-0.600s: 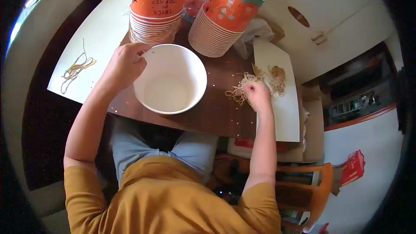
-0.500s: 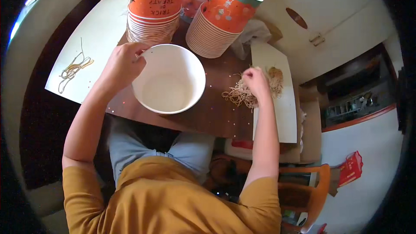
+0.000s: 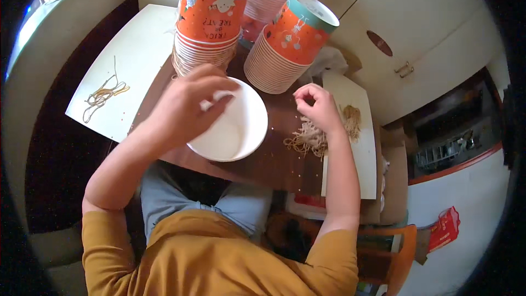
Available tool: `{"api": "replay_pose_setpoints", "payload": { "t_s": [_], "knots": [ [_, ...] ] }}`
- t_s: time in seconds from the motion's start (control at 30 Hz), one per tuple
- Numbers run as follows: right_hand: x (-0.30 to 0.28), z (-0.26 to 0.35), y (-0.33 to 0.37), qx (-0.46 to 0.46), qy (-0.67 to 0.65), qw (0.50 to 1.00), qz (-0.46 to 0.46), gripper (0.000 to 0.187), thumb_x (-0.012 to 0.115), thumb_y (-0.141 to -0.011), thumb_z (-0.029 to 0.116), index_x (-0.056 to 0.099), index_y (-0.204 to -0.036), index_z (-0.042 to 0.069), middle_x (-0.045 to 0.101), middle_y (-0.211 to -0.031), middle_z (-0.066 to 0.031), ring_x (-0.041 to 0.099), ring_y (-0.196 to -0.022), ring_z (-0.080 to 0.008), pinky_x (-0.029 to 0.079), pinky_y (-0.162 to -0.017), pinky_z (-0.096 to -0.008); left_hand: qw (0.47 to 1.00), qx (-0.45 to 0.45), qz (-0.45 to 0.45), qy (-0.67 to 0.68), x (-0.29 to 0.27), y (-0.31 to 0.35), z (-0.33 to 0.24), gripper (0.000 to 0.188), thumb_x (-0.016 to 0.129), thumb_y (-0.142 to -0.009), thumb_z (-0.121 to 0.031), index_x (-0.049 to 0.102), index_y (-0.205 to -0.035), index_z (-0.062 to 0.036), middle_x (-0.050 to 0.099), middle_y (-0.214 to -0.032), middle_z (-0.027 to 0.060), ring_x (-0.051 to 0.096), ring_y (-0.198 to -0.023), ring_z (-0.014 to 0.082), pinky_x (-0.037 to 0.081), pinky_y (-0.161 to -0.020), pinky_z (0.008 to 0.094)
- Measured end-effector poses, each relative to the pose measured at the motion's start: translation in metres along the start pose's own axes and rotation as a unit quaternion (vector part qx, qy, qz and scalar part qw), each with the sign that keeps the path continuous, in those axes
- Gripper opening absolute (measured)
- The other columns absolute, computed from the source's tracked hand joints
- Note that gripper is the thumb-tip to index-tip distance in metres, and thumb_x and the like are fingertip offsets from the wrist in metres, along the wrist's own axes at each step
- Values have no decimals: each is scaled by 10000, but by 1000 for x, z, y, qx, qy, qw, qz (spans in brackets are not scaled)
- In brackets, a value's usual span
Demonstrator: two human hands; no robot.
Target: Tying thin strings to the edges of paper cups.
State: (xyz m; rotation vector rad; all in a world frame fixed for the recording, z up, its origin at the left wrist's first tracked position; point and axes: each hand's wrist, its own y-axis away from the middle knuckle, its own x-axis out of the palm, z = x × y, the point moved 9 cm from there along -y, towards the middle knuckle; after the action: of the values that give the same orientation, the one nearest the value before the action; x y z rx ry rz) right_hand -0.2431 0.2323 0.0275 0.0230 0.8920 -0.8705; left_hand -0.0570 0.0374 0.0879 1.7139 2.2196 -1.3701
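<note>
Holds the left hand (image 3: 192, 101) over the left part of the white tub (image 3: 249, 126), with fingers bent forward and thumb spread below, and with white showing through the gap between; cannot tell, through the blur, whether gripping anything there; has the tub on the brown table (image 3: 274, 170), straight in front of the body; shows the tub mouth up, open toward the camera, with the long axis close to the line of sight, and so mostly inner wall and floor; cannot tell any slight tilt; curls the right hand (image 3: 320, 112) into a ring, with thumb tip and forefinger tip together, above the tan cords (image 3: 305, 140), well apart from the tub; cannot make out any strand in the pinch, too small to tell; shows the cords tangled in a heap at the table's right, with no single direction; beyond the tub, shows two stacks of nested tubs, bottoms up, in orange and green: the left stack (image 3: 211, 30) nearly upright, the right stack (image 3: 285, 49) leaning rightward in view; on the left white panel (image 3: 145, 38), shows loose cords (image 3: 103, 97), with one strand stretching away from the body
</note>
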Motion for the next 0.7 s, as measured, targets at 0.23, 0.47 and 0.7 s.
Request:
{"api": "replay_pose_setpoints", "payload": {
  "t_s": [0.23, 0.47, 0.7],
  "knots": [
    [24, 114, 14, -142, 7, 988, 58, 119, 664, -724, -24, 594, -817, -4, 654, -867, -77, 621, -789, -148, 507, -725, -277, 998, 17, 59, 15, 45, -22, -12, 223, 711, -786, -140, 679, -984, -43, 658, -844, 106, 642, -684, 212, 516, -594, 327],
    [32, 106, 14, -117, -65, 991, 18, 205, 691, -749, 43, 589, -926, 21, 627, -827, -88, 617, -699, -162, 507, -627, -299, 997, 33, 61, -19, 50, -25, -13, 105, 631, -775, -101, 624, -755, 1, 600, -684, 149, 604, -630, 308, 478, -569, 383],
    [63, 10, 63, 95, -52, 990, -85, 360, 600, -864, 72, 501, -1204, 6, 623, -1099, -182, 640, -945, -291, 505, -820, -368, 988, -18, -61, 140, 13, -47, -4, 119, 596, -774, -78, 609, -751, 39, 573, -618, 117, 552, -566, 132, 458, -545, 308]
  ]
}}
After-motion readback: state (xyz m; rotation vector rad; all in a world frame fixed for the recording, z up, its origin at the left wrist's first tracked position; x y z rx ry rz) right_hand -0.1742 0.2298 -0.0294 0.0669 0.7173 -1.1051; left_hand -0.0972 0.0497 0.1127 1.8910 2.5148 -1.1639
